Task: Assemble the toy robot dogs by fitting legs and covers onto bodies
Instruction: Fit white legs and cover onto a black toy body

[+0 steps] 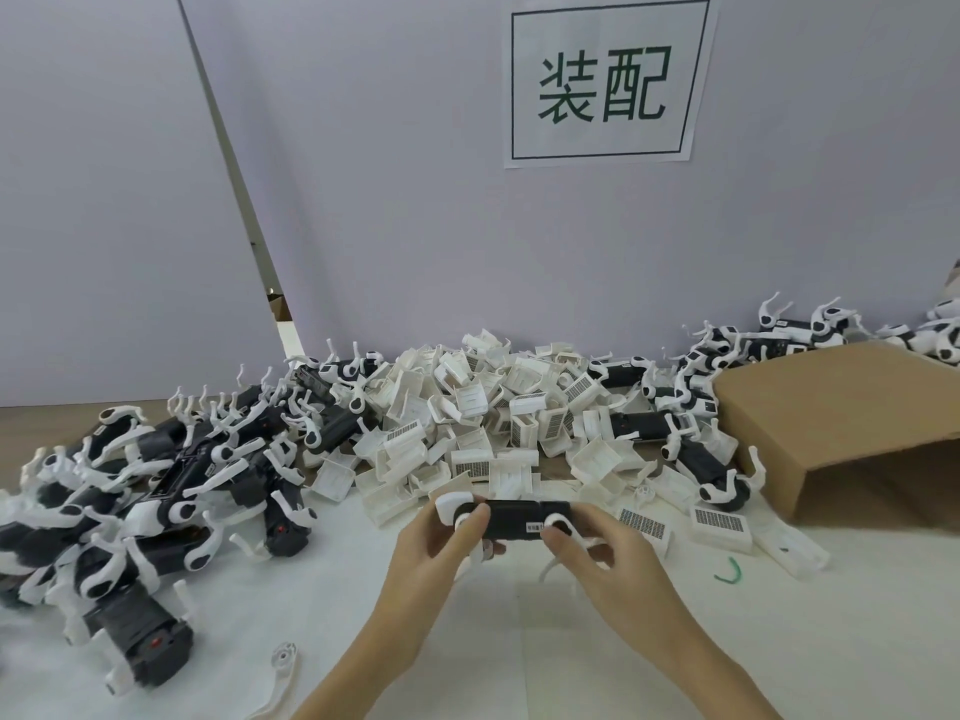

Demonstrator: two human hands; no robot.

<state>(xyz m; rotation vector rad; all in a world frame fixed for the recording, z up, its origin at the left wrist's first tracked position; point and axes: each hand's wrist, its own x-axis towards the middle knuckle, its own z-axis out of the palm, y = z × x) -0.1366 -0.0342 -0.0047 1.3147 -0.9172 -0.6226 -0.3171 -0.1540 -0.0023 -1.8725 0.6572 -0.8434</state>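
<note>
**Friend:** What are your hands doing?

**Me:** My left hand (pixel 436 543) and my right hand (pixel 597 556) both pinch the long black plastic toy dog body (pixel 511 519), one at each end. It sits just above the white table (pixel 519 641), near the middle. My thumbs press on the round white leg joints.

**Friend:** How do you do this bit well?

**Me:** I think I should hold the body flat, line each leg up with its hole, and push straight until it sits snug. Not crooked, or the thin leg could bend.

**Friend:** What comes next?

**Me:** A cover, I guess. The big heap of white ribbed plastic covers (pixel 483 423) is right behind my hands.

**Friend:** What else is around?

**Me:** A pile of black and white dogs with legs on (pixel 156 501) fills the left edge. A brown cardboard box (pixel 841 423) lies on its side at the right edge. A loose white leg (pixel 283 667) lies near the front edge. A small green curl (pixel 730 571) lies on the right.

**Friend:** Anything in the way?

**Me:** Loose covers sit close to my right hand. I could bump them.
</note>
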